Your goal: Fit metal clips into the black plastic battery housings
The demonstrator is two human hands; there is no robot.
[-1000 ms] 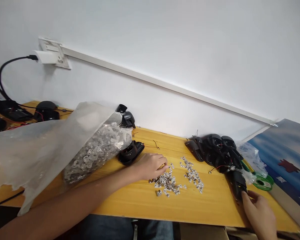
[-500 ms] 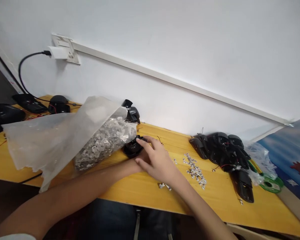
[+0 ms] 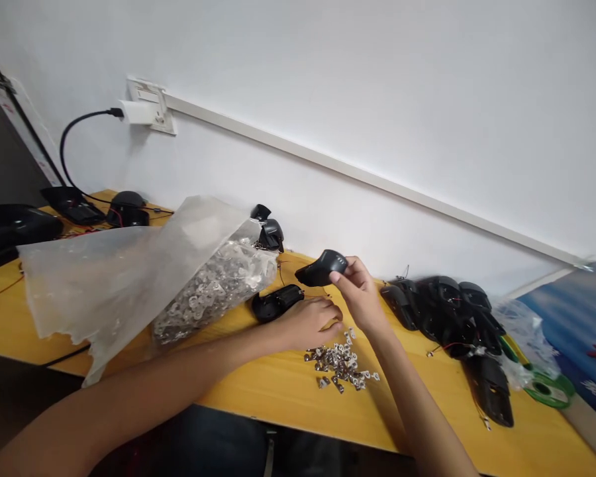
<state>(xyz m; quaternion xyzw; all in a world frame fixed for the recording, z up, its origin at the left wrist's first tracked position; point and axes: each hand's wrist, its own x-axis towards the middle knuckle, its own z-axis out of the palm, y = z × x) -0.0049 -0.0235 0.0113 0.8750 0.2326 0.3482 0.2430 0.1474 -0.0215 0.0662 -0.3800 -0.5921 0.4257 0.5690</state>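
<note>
My right hand (image 3: 360, 291) holds a black plastic shell (image 3: 322, 268) lifted above the yellow wooden table (image 3: 288, 397). My left hand (image 3: 310, 321) rests on the table with fingers curled over the edge of a small heap of silvery metal parts (image 3: 338, 363); what it pinches is hidden. A second black shell (image 3: 277, 301) lies just left of my left hand. A clear plastic bag (image 3: 144, 271) full of the same metal parts lies further left.
A pile of black shells with red wires (image 3: 451, 311) sits to the right, one shell (image 3: 494, 391) near the front edge. A green solder reel (image 3: 549, 391) and a blue panel (image 3: 581, 318) lie far right. A wall socket with charger (image 3: 144, 109), cable and black devices (image 3: 14, 228) are at left.
My right hand crossed from the right pile to the shell beside the bag and lifted it. The left hand stayed at the metal parts. The camera view shifted left.
</note>
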